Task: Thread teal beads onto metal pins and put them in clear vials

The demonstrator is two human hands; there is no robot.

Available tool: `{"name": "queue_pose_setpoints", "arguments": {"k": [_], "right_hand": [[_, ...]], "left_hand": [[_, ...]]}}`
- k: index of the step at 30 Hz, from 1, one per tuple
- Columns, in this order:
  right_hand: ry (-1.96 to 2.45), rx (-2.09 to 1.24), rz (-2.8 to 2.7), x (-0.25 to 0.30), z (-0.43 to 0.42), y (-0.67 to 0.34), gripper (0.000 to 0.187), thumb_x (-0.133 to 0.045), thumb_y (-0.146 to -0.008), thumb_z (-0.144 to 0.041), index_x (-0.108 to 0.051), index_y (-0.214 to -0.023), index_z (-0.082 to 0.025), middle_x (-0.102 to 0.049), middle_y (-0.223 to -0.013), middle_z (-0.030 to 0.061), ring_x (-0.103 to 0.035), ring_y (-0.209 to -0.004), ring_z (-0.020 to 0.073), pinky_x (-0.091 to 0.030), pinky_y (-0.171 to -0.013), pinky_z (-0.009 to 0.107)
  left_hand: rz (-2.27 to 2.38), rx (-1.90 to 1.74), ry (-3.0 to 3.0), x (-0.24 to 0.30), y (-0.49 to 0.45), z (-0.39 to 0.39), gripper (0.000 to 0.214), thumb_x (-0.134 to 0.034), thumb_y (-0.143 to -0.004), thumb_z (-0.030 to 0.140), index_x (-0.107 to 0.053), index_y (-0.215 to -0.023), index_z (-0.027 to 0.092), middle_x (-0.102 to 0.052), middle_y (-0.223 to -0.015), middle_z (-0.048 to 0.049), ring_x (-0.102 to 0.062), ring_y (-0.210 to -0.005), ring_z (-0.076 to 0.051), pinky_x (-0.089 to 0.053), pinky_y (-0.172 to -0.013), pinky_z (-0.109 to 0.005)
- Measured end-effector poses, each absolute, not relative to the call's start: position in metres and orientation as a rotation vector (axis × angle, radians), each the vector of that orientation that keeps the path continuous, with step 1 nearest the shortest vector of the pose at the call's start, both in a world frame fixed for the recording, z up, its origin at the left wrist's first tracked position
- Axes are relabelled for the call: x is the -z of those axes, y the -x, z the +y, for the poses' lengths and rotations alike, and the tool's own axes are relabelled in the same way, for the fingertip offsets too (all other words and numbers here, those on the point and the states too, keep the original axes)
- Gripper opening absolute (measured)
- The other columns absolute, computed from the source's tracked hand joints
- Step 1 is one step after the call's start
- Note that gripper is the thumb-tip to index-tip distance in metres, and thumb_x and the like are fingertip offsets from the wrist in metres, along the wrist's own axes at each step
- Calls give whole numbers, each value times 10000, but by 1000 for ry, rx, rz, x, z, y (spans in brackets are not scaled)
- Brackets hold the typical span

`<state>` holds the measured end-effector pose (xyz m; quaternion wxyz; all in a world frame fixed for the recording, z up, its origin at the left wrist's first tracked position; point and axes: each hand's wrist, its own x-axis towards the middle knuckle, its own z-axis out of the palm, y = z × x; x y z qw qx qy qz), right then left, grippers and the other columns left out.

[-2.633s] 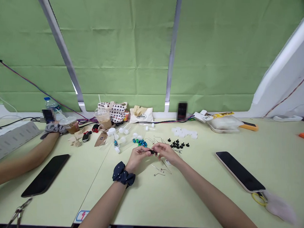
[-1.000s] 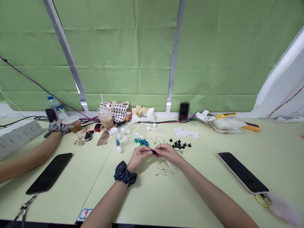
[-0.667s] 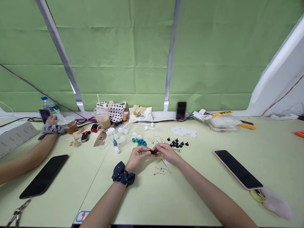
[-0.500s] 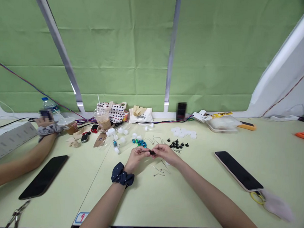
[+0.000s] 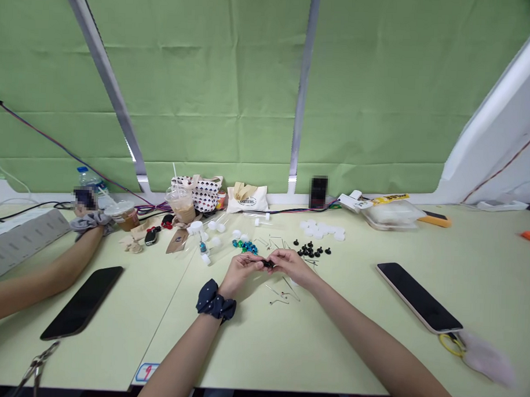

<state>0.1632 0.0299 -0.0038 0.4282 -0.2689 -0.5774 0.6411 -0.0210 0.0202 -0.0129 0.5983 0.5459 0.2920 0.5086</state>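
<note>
My left hand [image 5: 241,269] and my right hand [image 5: 291,265] meet over the table, fingertips pinched together. Between them is a small black part [image 5: 268,263], mostly covered by the fingers. A thin metal rod seems to stick out from the left fingertips. Bent metal wires [image 5: 279,302] lie just below my hands, with more wires behind them. To the right is a cluster of black knob-like pieces [image 5: 312,250]. Shiny blue and green balls [image 5: 246,246] are heaped behind my left hand. White round caps [image 5: 322,230] lie farther back.
Clear tubes with white caps [image 5: 215,241] lie left of the balls, near a drink cup [image 5: 182,206]. One phone [image 5: 418,297] is at right, another phone [image 5: 83,302] at left. A co-worker's arm [image 5: 62,275] reaches in from the left, beside a white box [image 5: 26,242].
The whole view has shifted slightly, so things sit a little farther right. Both hands stay together on the black part, with hardly any change in their grip.
</note>
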Motion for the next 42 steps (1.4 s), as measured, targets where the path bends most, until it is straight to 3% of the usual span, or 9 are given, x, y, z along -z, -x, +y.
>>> {"name": "queue_pose_setpoints", "arguments": {"k": [13,18,21,25,29,36,40,42], "right_hand": [[664,-1578,-1455,6,31,-164,288,-708,-695,-394,-644,-814,-140,-637,-737,28,-617,-692,157,-516,-721,348],[704,-1583,-1455,5,31,-163,367,-577,-778,-503,-610,-857,-147,-613,-760,34,-614,-701,166,-527,-697,364],[851,-1328,-1564,2,28,-161,375,-581,-778,-492,-568,-998,-188,-606,-846,39,-601,-744,166,-522,-659,331],[961,-695,-1792,-3,18,-157,402,-613,-772,-436,-576,-1123,-243,-545,-1060,81,-557,-885,187,-492,-706,320],[889,-407,-1895,-4,10,-154,409,-638,-765,-405,-598,-1148,-267,-505,-1013,78,-528,-949,212,-469,-767,335],[958,-538,-1759,-7,10,-154,248,-471,-880,-359,-547,-1061,-209,-555,-898,50,-534,-686,137,-457,-661,292],[975,-610,-1816,-4,13,-153,315,-683,-710,-398,-543,-916,-205,-571,-872,31,-535,-680,141,-459,-630,285],[937,-655,-1830,-1,15,-152,302,-696,-692,-401,-551,-871,-205,-576,-856,33,-549,-703,151,-470,-642,291]], "left_hand": [[720,-1190,-1292,13,20,20,233,-725,-690,294,-678,-843,125,-709,-781,-93,-670,-733,-209,-508,-767,-367],[729,-1189,-1279,12,20,20,261,-725,-688,316,-657,-841,115,-697,-816,-98,-666,-717,-204,-515,-764,-383],[755,-1179,-1256,10,18,17,264,-707,-701,351,-604,-808,132,-669,-827,-69,-658,-745,-195,-532,-742,-376],[771,-1167,-1291,12,11,12,287,-680,-714,395,-537,-809,165,-606,-846,-33,-628,-809,-185,-551,-681,-341],[699,-1153,-1314,12,4,7,290,-690,-711,379,-501,-768,167,-584,-785,-33,-621,-865,-201,-523,-739,-334],[739,-1227,-1204,8,4,9,299,-676,-719,394,-486,-751,165,-572,-808,-14,-599,-788,-148,-510,-784,-342],[735,-1261,-1149,11,10,14,270,-666,-737,382,-516,-773,160,-581,-822,-24,-592,-817,-151,-506,-774,-323],[759,-1261,-1158,12,11,16,262,-674,-730,377,-539,-778,159,-586,-812,-27,-585,-785,-141,-505,-743,-301]]}}
